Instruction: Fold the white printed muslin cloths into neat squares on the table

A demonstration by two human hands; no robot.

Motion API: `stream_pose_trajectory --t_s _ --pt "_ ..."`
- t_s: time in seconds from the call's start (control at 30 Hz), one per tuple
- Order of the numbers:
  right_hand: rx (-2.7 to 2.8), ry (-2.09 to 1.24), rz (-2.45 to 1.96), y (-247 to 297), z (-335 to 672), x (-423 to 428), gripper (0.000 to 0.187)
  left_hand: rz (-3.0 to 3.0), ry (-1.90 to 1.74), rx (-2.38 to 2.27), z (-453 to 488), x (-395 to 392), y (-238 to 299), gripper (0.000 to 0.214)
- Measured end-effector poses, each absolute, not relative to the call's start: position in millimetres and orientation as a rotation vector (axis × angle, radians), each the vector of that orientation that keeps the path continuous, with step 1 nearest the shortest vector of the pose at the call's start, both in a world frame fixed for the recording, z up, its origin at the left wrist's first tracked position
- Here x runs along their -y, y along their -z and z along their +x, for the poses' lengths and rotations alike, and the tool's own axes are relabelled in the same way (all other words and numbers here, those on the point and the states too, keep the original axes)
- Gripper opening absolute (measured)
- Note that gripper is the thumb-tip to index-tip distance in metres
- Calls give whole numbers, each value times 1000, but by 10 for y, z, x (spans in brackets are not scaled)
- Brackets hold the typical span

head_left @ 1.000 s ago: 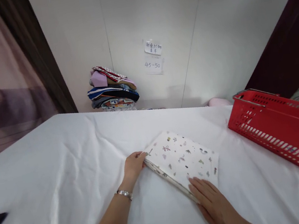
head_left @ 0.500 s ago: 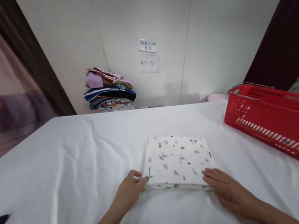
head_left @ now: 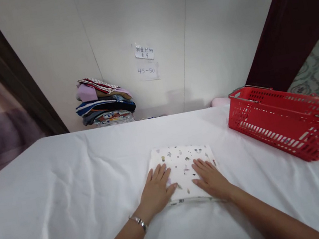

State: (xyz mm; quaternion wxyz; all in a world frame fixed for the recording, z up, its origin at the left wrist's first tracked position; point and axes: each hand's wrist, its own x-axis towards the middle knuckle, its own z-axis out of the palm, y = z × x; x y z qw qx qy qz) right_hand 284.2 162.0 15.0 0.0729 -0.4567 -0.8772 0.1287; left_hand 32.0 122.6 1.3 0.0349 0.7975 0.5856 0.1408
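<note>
A folded white cloth (head_left: 181, 157) with small coloured prints lies square on the white-covered table (head_left: 66, 185), close to the near edge. My left hand (head_left: 157, 190) lies flat on its left half, fingers stretched out and slightly spread. My right hand (head_left: 209, 177) lies flat on its right half, fingers also stretched out. Both palms press down on the cloth and neither hand grips anything. A metal bracelet (head_left: 138, 221) sits on my left wrist.
A red plastic basket (head_left: 290, 123) with metal handles stands at the table's right. A stack of folded clothes (head_left: 103, 102) sits against the wall behind the table. Two paper notes (head_left: 145, 62) are stuck on the wall. A dark door frame stands at the right.
The cloth was turned from askew to square with the table edge. Both hands moved from its near corners up onto its top and now lie flat on it.
</note>
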Motion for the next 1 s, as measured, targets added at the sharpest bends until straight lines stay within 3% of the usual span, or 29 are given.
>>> stream_pose_trajectory --t_s 0.27,0.5,0.67,0.8,1.0 --pt "2530 -335 -1489 -302 2794 -1982 62 2437 -370 -1820 342 -1226 -76 60" --pt "2440 -191 -1677 -2 2844 -2326 63 2426 -383 -1756 305 -1198 -95 59" --pt "2419 -184 -1648 62 2862 -2309 62 2093 -493 -1866 280 -1483 -271 53" --pt "2338 -221 -1597 66 2903 -2350 60 1634 -691 -2241 260 -1790 -292 59" --pt "1868 -541 -1631 269 3127 -2221 58 1423 -671 -2271 223 -1846 -186 62"
